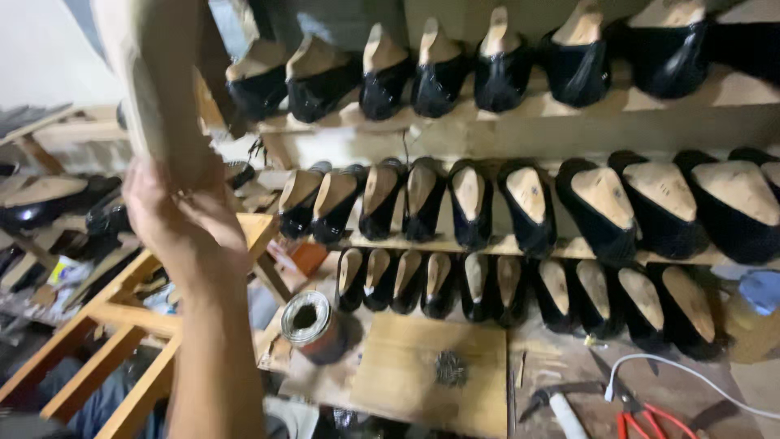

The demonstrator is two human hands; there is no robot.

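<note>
My left hand (183, 215) is raised at the left and grips the lower end of a pale beige shoe sole (158, 81) that stands upright and runs up out of the top of the view. My forearm comes up from the bottom edge. My right hand is out of view. Behind the sole, black shoe uppers on wooden lasts (528, 203) stand in rows on wooden shelves (487, 130).
A round tin can (313, 325) stands by a wooden board (439, 374) with a small heap of nails (449, 367). A hammer (561, 406), red-handled pliers (642, 419) and a white cable (691, 378) lie at the lower right. A wooden frame (122, 325) stands at left.
</note>
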